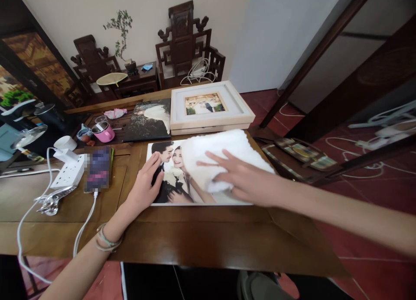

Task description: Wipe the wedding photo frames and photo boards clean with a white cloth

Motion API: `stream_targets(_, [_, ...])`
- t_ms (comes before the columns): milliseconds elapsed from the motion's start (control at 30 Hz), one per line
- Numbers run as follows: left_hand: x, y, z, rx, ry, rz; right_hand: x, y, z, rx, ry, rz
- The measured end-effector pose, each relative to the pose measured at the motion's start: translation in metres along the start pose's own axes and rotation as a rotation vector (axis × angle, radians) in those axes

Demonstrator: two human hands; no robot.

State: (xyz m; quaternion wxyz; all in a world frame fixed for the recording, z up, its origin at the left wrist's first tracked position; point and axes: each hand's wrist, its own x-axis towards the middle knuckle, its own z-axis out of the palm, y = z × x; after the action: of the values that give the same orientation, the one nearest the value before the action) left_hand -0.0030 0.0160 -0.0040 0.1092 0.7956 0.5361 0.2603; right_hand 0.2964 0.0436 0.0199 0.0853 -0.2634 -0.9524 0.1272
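Under flat right fingers (214,165), a towel (229,146) hides half the photo (172,179); left fingers (154,166) flat.

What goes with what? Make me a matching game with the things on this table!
Things:
1. towel
2. mug
3. left hand
4. frame

Where or what colour:
A. pink
B. under the right hand
C. flat on the left edge of the big photo
D. at the back, behind the big photo

Pairs: 1-B, 2-A, 3-C, 4-D
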Motion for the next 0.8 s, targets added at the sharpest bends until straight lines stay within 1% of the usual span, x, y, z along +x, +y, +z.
stream_targets(67, [0.0,0.001,0.0,-0.016,0.01,0.005,0.012,0.024,-0.011,-0.004,0.001,0.056])
stream_targets(133, [0.0,0.001,-0.001,-0.029,0.015,0.005,0.02,0.041,-0.016,0.009,0.028,0.115])
stream_targets(200, [0.001,0.002,-0.001,-0.033,0.011,-0.002,0.023,0.048,-0.016,0.031,0.053,0.146])
stream_targets(233, [0.001,0.003,-0.001,-0.032,0.009,-0.006,0.022,0.047,-0.014,0.037,0.064,0.152])
stream_targets(333, [0.001,0.003,-0.001,-0.027,0.009,-0.006,0.01,0.03,-0.001,0.022,0.11,0.142])
stream_targets(400, [0.001,0.002,-0.001,-0.025,0.009,-0.001,-0.005,0.009,0.012,-0.001,0.164,0.102])
stream_targets(500, [0.001,0.001,0.0,-0.018,0.011,-0.003,-0.028,-0.03,0.029,-0.03,0.235,0.038])
stream_targets(567, [0.001,0.001,0.001,-0.01,0.013,-0.01,-0.04,-0.055,0.037,-0.025,0.224,0.005])
stream_targets(633, [0.001,0.001,0.001,-0.005,0.012,-0.013,-0.045,-0.071,0.041,0.01,0.169,-0.033])
stream_targets(700, [0.001,0.002,0.001,-0.005,0.012,-0.012,-0.043,-0.076,0.04,0.033,0.122,-0.06])
stream_targets(733, [0.001,0.002,0.0,-0.006,0.012,-0.011,-0.04,-0.073,0.039,0.031,0.114,-0.067])
stream_targets(800, [0.002,0.002,0.0,-0.009,0.01,-0.007,-0.028,-0.06,0.033,0.012,0.116,-0.067])
